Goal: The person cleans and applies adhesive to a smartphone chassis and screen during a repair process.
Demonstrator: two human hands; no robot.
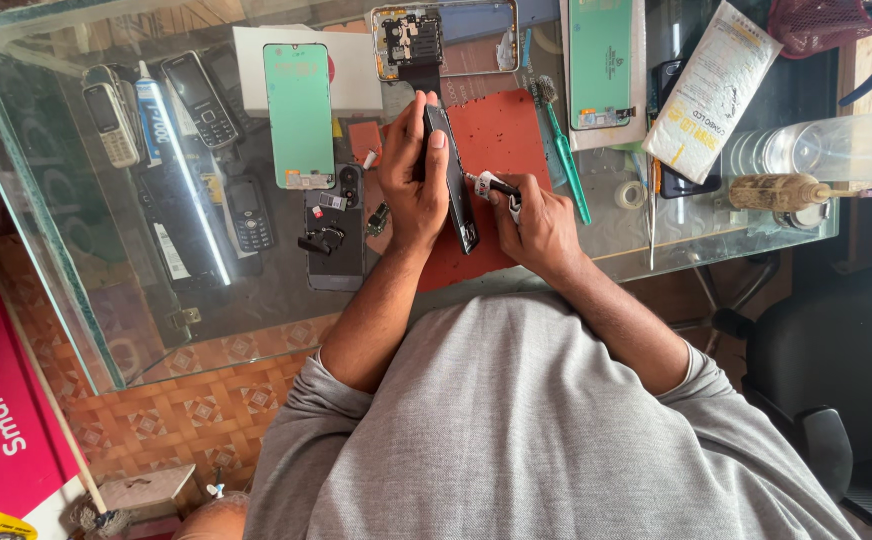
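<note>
A slim black smartphone is held on edge, clenched in the left hand above the red work mat. A small black-and-white tube is grasped in the right hand, its tip touching the phone's right edge.

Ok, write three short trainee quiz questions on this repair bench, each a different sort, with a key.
1. True or false: the left hand holds the dark phone on edge above the red mat.
2. What does the right hand press to the phone's side? A) a small tube-like tool B) the green brush C) a roll of tape
3. Fill in: the bench top is made of ____.

Key: 1 true; 2 A; 3 glass.
</note>
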